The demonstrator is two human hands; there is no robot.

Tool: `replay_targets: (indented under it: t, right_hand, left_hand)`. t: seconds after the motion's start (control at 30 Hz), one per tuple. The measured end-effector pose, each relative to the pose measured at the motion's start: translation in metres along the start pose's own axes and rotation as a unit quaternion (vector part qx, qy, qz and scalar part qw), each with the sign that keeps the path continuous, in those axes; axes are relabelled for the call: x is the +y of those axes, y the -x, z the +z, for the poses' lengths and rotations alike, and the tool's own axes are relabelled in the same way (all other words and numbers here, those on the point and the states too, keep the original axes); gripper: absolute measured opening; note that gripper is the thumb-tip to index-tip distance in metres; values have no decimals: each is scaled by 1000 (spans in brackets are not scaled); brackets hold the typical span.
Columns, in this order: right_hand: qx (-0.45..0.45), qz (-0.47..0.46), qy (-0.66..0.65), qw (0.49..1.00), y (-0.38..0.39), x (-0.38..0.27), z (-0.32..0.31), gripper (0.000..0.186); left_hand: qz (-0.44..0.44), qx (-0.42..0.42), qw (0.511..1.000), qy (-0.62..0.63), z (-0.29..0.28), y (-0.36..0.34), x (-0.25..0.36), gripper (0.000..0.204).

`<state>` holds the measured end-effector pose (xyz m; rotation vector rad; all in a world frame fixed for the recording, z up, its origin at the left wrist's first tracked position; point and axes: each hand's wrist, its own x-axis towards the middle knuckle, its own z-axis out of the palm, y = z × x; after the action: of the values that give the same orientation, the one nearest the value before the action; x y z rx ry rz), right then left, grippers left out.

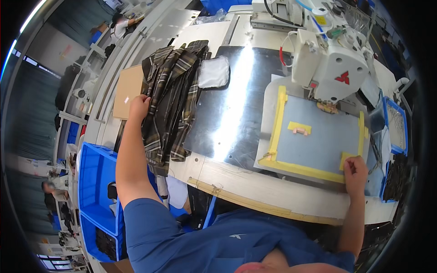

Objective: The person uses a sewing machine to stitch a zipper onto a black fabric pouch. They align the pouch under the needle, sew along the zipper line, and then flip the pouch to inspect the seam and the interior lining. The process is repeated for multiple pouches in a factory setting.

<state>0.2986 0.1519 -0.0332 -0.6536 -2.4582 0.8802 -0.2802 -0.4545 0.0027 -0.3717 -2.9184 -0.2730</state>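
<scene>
The left arm reaches out, slightly bent, its hand [139, 108] at the side of rumpled, layered plaid cloth [170, 86] by the counter's [189, 172] left edge, fingers curled — whether gripping, I cannot tell. The right hand [355, 174], fingers narrowed together, is at the near right corner of a flat, grey, yellow-taped sheet [314, 148].
</scene>
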Motion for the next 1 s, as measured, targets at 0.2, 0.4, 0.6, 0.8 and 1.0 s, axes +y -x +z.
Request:
replay_targets:
  t: [0.2, 0.4, 0.6, 0.8, 1.0]
  right_hand:
    - [-8, -2, -4, 1000, 0, -5, 2, 7]
    - [-30, -99, -8, 995, -19, -51, -5, 11]
    - [-218, -169, -246, 929, -54, -133, 13, 59]
    - [-452, -102, -362, 809, -27, -156, 40, 56]
    - [-424, 60, -465, 775, -8, -153, 34, 42]
  left_hand:
    - [21, 181, 983, 9, -41, -12, 16, 32]
    - [71, 105, 838, 530, -123, 51, 197, 20]
    - [196, 27, 693, 693, -112, 173, 335, 14]
    - [204, 50, 673, 709, -52, 234, 376, 18]
    - [197, 52, 722, 661, -15, 241, 373, 11]
